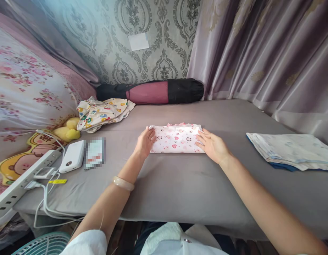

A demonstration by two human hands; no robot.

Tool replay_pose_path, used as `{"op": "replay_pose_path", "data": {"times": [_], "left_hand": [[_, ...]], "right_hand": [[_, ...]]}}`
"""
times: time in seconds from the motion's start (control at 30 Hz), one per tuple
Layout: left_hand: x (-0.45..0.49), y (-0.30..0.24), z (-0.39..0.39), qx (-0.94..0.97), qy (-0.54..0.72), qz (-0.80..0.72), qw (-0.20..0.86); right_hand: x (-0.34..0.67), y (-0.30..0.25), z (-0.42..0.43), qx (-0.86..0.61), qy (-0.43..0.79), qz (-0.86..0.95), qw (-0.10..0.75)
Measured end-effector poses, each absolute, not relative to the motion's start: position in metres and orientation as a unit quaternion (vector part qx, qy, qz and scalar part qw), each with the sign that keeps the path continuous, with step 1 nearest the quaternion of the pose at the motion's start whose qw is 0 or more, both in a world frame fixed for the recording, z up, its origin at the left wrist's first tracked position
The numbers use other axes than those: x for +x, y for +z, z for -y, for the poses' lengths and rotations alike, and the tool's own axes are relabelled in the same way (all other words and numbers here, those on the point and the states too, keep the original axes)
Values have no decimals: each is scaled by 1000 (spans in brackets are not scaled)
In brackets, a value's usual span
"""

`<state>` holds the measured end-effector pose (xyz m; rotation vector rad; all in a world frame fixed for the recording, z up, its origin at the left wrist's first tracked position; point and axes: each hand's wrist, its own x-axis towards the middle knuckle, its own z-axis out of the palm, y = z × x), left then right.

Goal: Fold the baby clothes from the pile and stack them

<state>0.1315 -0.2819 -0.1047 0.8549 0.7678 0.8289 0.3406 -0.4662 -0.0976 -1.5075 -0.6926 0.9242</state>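
Observation:
A small folded garment point(177, 139), white with pink and brown prints, lies flat in the middle of the grey bed surface point(179, 177). My left hand point(145, 141) rests on its left end with the fingers stretched out flat. My right hand point(212, 145) lies on its right end, fingers spread and flat. Neither hand grips anything. A pale bangle point(123, 183) sits on my left wrist.
A crumpled cartoon-print cloth point(102, 113) and a rolled black and maroon mat bag point(153, 92) lie at the back. A folded pale cloth stack point(291, 150) lies at right. A power bank point(72, 156), a phone point(94, 153), a power strip point(22, 180) with cables and a yellow plush toy point(68, 130) sit at left.

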Motion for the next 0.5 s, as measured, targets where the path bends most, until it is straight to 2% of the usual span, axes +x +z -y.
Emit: {"op": "replay_pose_path", "data": {"times": [0.3, 0.5], "left_hand": [[158, -120, 258, 379, 407, -361, 748], [166, -129, 247, 362, 421, -369, 745]], "right_hand": [[357, -97, 439, -624, 421, 242, 612], [366, -101, 425, -569, 447, 167, 670]]}}
